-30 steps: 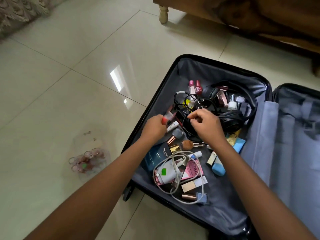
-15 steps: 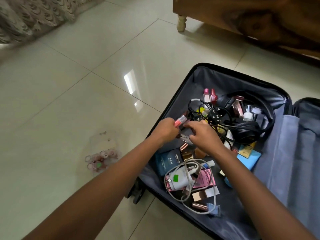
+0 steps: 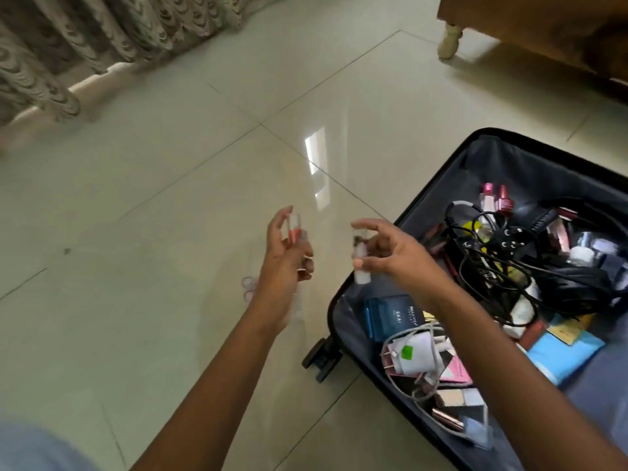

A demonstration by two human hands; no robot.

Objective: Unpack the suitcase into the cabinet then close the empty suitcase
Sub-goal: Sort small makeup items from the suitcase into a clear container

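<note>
1. The tiled floor [image 3: 153, 249] is taking up most of the view, and both forearms are reaching out over it, to the left of the luggage.
2. The suitcase [image 3: 404, 222] is lying open on the floor at the right. It is carrying a tangle of black cables [image 3: 492, 263], a blue box [image 3: 390, 316], a white charger [image 3: 416, 351] and many small cosmetics. I judge that the unpacking step is under way and that closing is a long way off.
3. A piece of wooden furniture [image 3: 543, 25] is standing at the top right. I cannot tell whether it is the cabinet. The next move is probably calling for both items to be carried to a shelf and kept upright.
4. The right hand [image 3: 399, 254] is hanging just beyond the suitcase rim, its thumb and fingers pinching a small white bottle [image 3: 359, 263].
5. The left hand [image 3: 283, 263] is hovering beside it. The two hands are not touching. Its fingers are curling round a pink tube [image 3: 294, 231].
6. Both items are standing roughly upright, clear of the suitcase.
</note>
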